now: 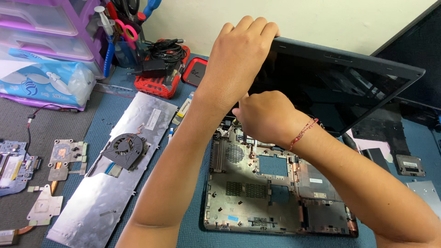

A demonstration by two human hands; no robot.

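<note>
bare plastic laptop base (257,202); left hand (239,59) grips glossy screen lid (340,87).

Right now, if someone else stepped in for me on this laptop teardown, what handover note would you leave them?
Left hand: gripping the top edge of the laptop screen, holding it tilted up.
Right hand: at the hinge corner of the bare laptop base, fingers pinched there; what they hold is hidden.
Done: the keyboard lies face down on the blue mat to the left, cooling fan resting on it; circuit board and metal heatsink pieces lie further left.
Left: screen is not yet off the base.
</note>
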